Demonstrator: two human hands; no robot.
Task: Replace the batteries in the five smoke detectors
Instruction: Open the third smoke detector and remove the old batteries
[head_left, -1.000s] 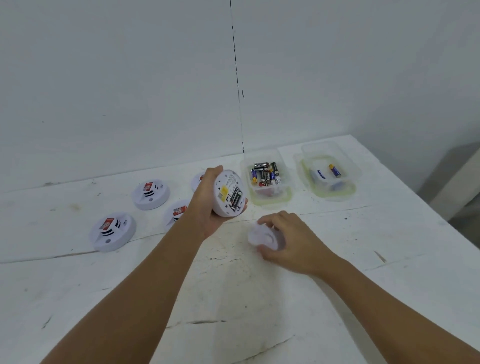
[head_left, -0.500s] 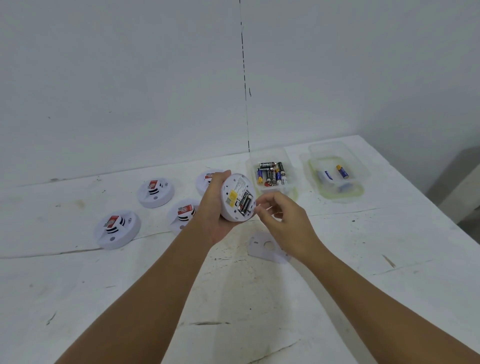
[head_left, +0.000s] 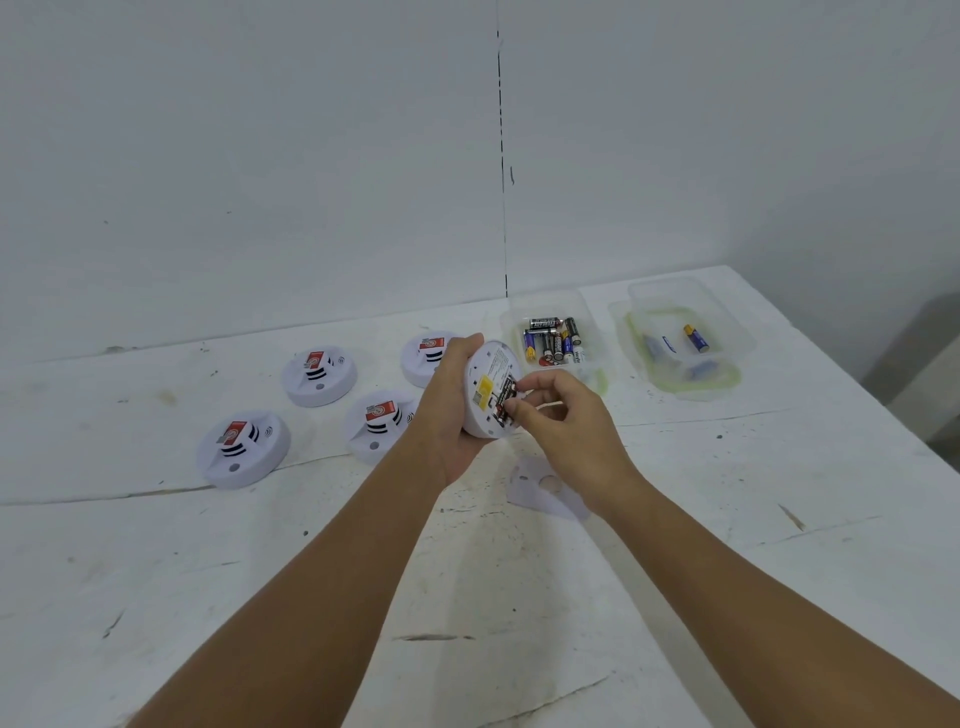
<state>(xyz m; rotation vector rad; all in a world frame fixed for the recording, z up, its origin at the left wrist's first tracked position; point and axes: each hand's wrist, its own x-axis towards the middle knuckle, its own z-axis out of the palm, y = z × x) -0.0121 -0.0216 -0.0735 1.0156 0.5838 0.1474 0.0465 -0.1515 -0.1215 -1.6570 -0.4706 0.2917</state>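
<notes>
My left hand (head_left: 449, 410) grips a white smoke detector (head_left: 485, 382) on edge above the table, its back with a yellow label and open battery bay turned to the right. My right hand (head_left: 563, 426) pinches at a battery in that bay with thumb and forefinger. The detector's white back cover (head_left: 537, 488) lies flat on the table under my right wrist. Several other detectors rest face up on the table: one at the left (head_left: 243, 449), one behind it (head_left: 319, 376), one in the middle (head_left: 382, 423), one partly hidden behind my left hand (head_left: 426, 356).
A clear plastic tub (head_left: 550, 306) with several batteries stands just beyond my hands. To its right a second clear tub (head_left: 727, 332) sits on a green-rimmed lid and holds a couple of batteries. The white table (head_left: 727, 519) meets a white wall behind; its right edge runs diagonally.
My right hand left the back cover lying on the table and rose to the detector, where its fingertips now pinch inside the battery bay. My left hand kept holding the detector.
</notes>
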